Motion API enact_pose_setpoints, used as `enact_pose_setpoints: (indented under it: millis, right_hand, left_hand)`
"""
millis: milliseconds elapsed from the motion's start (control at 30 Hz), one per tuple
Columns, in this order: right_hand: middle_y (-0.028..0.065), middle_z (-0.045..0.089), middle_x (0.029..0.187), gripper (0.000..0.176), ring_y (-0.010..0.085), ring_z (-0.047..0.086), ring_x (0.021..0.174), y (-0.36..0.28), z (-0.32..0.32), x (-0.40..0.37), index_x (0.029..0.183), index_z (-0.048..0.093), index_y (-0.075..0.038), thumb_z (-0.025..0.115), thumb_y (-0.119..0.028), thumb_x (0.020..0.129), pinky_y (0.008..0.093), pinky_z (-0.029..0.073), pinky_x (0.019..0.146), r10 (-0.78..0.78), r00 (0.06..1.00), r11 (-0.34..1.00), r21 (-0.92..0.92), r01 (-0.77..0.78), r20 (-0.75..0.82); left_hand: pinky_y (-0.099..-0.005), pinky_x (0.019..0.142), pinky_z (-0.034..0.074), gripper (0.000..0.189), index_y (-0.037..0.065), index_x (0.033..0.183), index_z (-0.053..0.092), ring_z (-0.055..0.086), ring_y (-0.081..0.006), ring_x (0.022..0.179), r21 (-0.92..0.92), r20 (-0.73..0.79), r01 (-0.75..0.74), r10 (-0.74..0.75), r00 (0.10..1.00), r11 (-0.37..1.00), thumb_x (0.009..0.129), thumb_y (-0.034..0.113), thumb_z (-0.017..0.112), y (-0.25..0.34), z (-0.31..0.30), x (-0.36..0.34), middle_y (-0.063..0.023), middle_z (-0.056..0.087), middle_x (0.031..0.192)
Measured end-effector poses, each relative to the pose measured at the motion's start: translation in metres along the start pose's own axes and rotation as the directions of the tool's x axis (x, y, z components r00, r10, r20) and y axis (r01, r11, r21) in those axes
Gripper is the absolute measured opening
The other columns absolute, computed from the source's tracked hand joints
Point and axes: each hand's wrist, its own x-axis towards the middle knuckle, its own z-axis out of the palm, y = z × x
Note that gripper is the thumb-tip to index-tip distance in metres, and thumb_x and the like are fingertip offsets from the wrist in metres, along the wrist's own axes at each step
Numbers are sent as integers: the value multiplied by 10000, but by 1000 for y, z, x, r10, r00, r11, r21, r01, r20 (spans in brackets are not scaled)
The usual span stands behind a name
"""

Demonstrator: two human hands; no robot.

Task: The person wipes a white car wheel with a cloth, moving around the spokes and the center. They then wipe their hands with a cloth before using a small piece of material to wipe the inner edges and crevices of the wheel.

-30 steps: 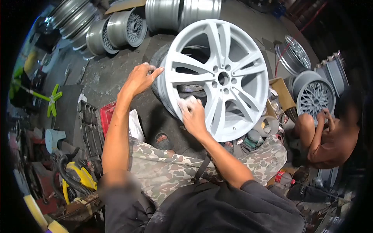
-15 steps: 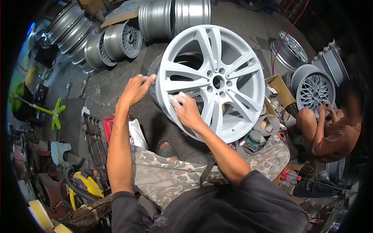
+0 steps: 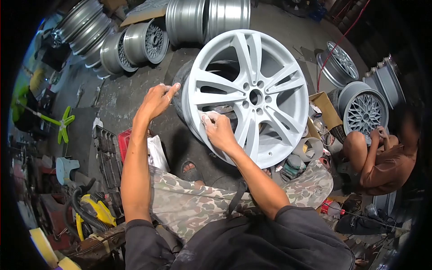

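Note:
A large pale grey wheel rim (image 3: 252, 96) with paired spokes lies face up in front of me, raised on a dark tyre (image 3: 180, 94). Whitish dust covers the fingertips of my right hand (image 3: 218, 130), which are bent against the rim's left inner edge below a spoke. Whether they pinch something small there is hidden. Just outside the rim's left side is my left hand (image 3: 159, 100), its thumb stretched towards the edge and its fingers curled, partly out of sight behind the hand.
Silver rims (image 3: 146, 42) stand at the back left. A cardboard box (image 3: 328, 110) of small items and a green sander (image 3: 292, 166) lie right of the rim. At the far right a person (image 3: 382, 157) sits beside a mesh rim (image 3: 365, 110). A yellow tool (image 3: 96, 211) lies lower left.
The view has shifted slightly, so the scene sits a little to the right. My right hand has moved slightly down along the rim's inner edge. My left hand keeps nearly the same pose.

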Motion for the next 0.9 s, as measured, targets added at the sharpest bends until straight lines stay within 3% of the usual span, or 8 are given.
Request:
enact_pose_setpoints:
  millis: [267, 333, 367, 400, 500, 633, 733, 900]
  right_hand:
    - [-64, 512, 677, 316, 60, 426, 668, -22, -44, 20, 941, 717, 30, 610, -245, 1051, 297, 369, 588, 150, 987, 962, 223, -158, 55]
    - [-72, 545, 718, 310, 49, 434, 692, -16, -72, 19, 967, 732, 14, 607, -254, 1058, 275, 372, 610, 319, 946, 930, 173, -325, 58]
    - [-68, 584, 770, 306, 52, 452, 717, 13, -77, 17, 991, 737, 18, 604, -249, 1058, 262, 384, 639, 146, 989, 979, 152, -138, -41]
    - [-57, 621, 815, 313, 60, 466, 738, 15, -86, 13, 1001, 736, 26, 600, -250, 1060, 256, 395, 664, 185, 980, 975, 139, -174, -69]
    - [-53, 585, 767, 300, 50, 451, 703, 6, -101, -1, 1012, 741, 11, 596, -246, 1067, 240, 380, 636, 223, 972, 969, 123, -213, -72]
    - [-62, 524, 740, 245, 30, 426, 645, -8, -103, -4, 1070, 730, -30, 592, -232, 1077, 206, 342, 581, 340, 935, 845, 406, -349, 96]
    - [-65, 544, 766, 241, 13, 444, 624, -9, -105, -3, 1158, 712, -46, 608, -246, 1072, 190, 358, 557, 318, 940, 817, 467, -339, 124]
    - [-43, 555, 792, 212, 37, 485, 646, -20, -110, -16, 1107, 660, -35, 583, -232, 1083, 213, 422, 589, 279, 960, 862, 444, -245, -11]
  left_hand:
    - [-442, 917, 500, 420, -4, 995, 782, 674, -394, 1020, 171, 11, 55, -57, 998, 984, 962, 400, 671, 29, -12, -32, -239, 697, 1023]
    - [-444, 904, 506, 305, 36, 941, 778, 675, -375, 1027, 395, 123, -230, 197, 973, 889, 861, 328, 745, 36, -10, -46, -224, 693, 1019]
    - [-448, 884, 508, 248, 52, 888, 750, 675, -337, 1009, 407, -38, -413, 467, 884, 815, 784, 274, 789, 25, 3, -54, -179, 684, 976]
    - [-448, 884, 508, 248, 52, 888, 750, 675, -337, 1009, 410, -38, -411, 465, 884, 814, 784, 274, 789, 38, -2, -59, -179, 684, 976]
    - [-380, 771, 515, 228, 37, 903, 736, 658, -260, 823, -18, 110, -309, 309, 945, 951, 803, 223, 820, 77, -21, -64, -72, 677, 898]
    - [-302, 704, 479, 285, 23, 986, 751, 585, -122, 755, -282, 51, -258, 283, 958, 924, 875, 275, 826, 95, -1, -44, -37, 670, 867]
    - [-298, 756, 500, 276, 13, 1005, 753, 620, -112, 856, -394, 291, -74, 201, 935, 916, 913, 269, 800, 106, 18, -26, -30, 715, 916]
    - [-318, 747, 504, 254, 2, 982, 738, 620, -111, 800, -378, 139, -454, 534, 834, 807, 935, 250, 768, 113, 30, 1, -26, 718, 892]
